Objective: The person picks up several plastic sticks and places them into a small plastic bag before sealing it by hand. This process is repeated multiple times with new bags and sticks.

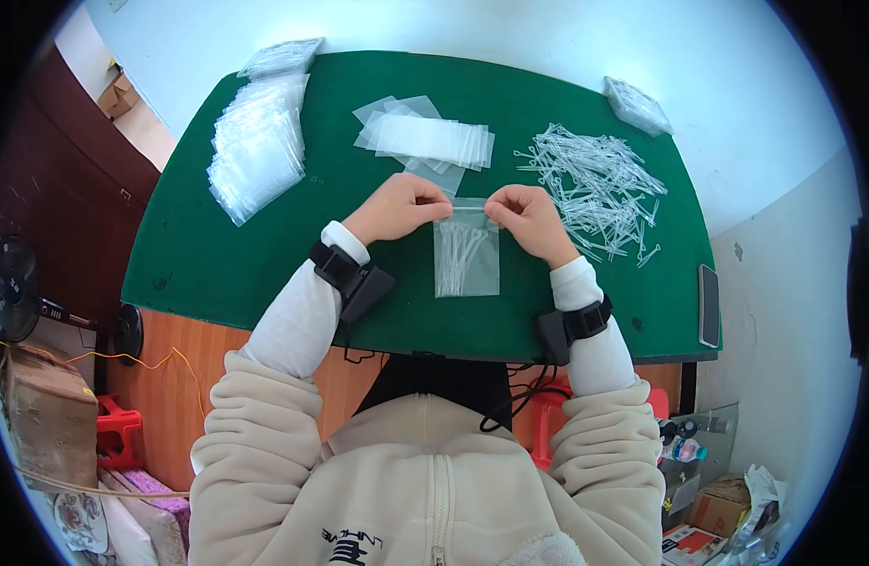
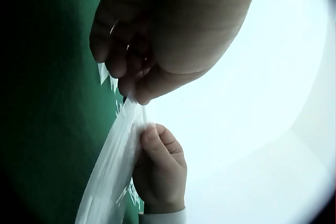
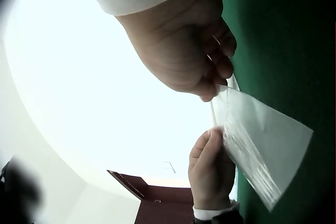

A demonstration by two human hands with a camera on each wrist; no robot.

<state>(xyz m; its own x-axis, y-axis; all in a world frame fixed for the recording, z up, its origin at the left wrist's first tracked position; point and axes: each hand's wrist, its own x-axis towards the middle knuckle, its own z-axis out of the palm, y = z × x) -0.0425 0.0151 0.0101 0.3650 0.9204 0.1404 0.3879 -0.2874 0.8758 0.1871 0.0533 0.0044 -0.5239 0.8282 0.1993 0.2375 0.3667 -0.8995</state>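
A small clear zip bag (image 1: 488, 274) hangs between my two hands near the middle of the green table. Inside it stands a bunch of thin clear plastic sticks (image 1: 461, 259), leaning slightly. My left hand (image 1: 397, 209) pinches the bag's top left corner between thumb and fingers. At the opposite top corner, my right hand (image 1: 533, 224) pinches the edge the same way. The right wrist view shows the bag (image 3: 281, 134) stretched between both hands, its bottom pointing away from the fingertips. Seen from the left wrist, the bag (image 2: 107, 176) is nearly edge-on.
Loose plastic sticks (image 1: 595, 184) lie heaped at the right. Flat clear bags (image 1: 434, 140) are spread behind my hands. Overlapping bags (image 1: 260, 141) cover the left side, with a stack (image 1: 281, 58) behind. Another bundle (image 1: 639, 106) sits back right; a phone (image 1: 708, 305) lies at the right edge.
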